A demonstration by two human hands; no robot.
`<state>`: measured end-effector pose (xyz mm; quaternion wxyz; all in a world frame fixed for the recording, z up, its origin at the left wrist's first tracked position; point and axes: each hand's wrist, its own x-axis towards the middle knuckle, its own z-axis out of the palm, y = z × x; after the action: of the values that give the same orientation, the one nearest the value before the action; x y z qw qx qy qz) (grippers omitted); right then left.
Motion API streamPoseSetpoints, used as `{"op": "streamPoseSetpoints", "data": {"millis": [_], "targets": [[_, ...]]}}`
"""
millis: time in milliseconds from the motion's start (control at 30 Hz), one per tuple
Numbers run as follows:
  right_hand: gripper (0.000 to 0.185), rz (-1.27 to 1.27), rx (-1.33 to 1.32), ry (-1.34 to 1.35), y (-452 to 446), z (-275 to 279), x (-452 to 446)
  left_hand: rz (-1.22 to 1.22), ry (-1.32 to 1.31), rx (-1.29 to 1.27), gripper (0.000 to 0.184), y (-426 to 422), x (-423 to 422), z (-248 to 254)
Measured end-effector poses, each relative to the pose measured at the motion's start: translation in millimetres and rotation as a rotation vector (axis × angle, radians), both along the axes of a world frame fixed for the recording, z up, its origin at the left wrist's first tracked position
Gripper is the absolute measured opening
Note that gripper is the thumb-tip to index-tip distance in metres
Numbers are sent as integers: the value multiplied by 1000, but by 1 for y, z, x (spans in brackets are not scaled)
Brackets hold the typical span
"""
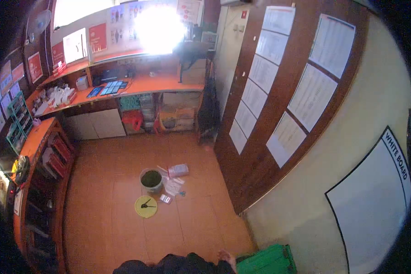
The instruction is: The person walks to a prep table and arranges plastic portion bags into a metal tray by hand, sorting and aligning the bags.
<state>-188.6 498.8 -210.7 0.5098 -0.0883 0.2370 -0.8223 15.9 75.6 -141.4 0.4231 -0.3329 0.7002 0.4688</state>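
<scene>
Orange floor tiles (109, 182) cover the rm, w/ an orange desk (137, 85) at the back & orange shelves (43, 137) on the L side. A v. bright light (160, 29) shines over the desk. On the rt are papers (313, 98) stuck on brown wood & a white board (372, 205).

Mid-floor sits a tub (154, 188) w/ dark green stuff (150, 178) in it. Just in front of it lies a flat, round yellow thing (140, 211) w/ a small black thing (145, 205) on top. Rt of the tub are a bag (179, 170), white scraps (172, 186), a small flat thing like a phone (165, 199) & a wee blue thing (182, 193).

Dark clothes (173, 266) show at the btm. Beside them is the rt hand (226, 257), near a green box (270, 261). It's small & blurry: can't tell if it's loose, in a fist or gripping smth. L hand is out of sight, so can't tell abt it.
</scene>
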Motion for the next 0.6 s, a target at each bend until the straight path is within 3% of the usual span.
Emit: {"op": "streamPoseSetpoints", "data": {"millis": [200,500,600], "targets": [[41,-48,560,-28,-37,37,34,-147,43,56,51,-21,-19,-6],[39,-158,943,233,-40,108,119,-593,161,204,52,21,-120,23],[38,-280,1074,298,-20,124,206,-772,143,318,57,63,-146,-20]]}}
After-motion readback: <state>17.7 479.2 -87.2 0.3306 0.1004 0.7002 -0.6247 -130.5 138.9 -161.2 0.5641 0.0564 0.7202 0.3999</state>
